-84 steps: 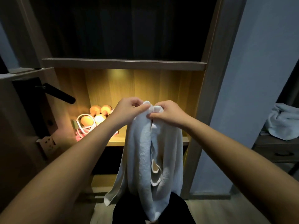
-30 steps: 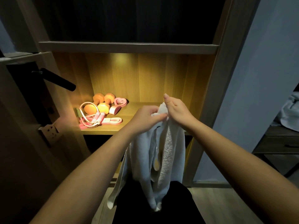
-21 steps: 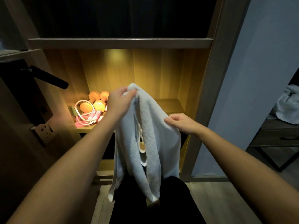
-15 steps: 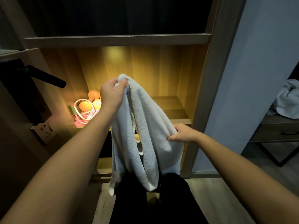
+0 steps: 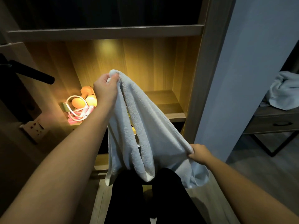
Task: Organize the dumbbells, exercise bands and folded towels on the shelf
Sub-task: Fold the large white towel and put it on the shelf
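At your far left a dark door handle (image 5: 33,74) sticks out, with a wall socket (image 5: 33,128) below it. Next, at the left end of the lit shelf (image 5: 169,116), the orange dumbbells (image 5: 79,102) sit bunched together. A white cord with pink grips (image 5: 77,112) lies looped around and in front of them.

Your left hand (image 5: 105,89) is raised in front of that pile, its fingers and thumb curled, pinching a bunched corner of the white towel (image 5: 145,126) at its highest point. From there the towel slopes down to your right in loose folds. It is not folded and hangs in the air in front of the shelf, its lower ends over your dark trousers (image 5: 129,199).

Your right hand (image 5: 199,153), lower and nearer to you, pinches the towel's edge between thumb and curled fingers. The cloth stretches between both hands, and a flap droops below the right grip.

Past the pale wall (image 5: 242,62), at your far right, a second light towel (image 5: 284,91) lies crumpled on a side table (image 5: 275,121).
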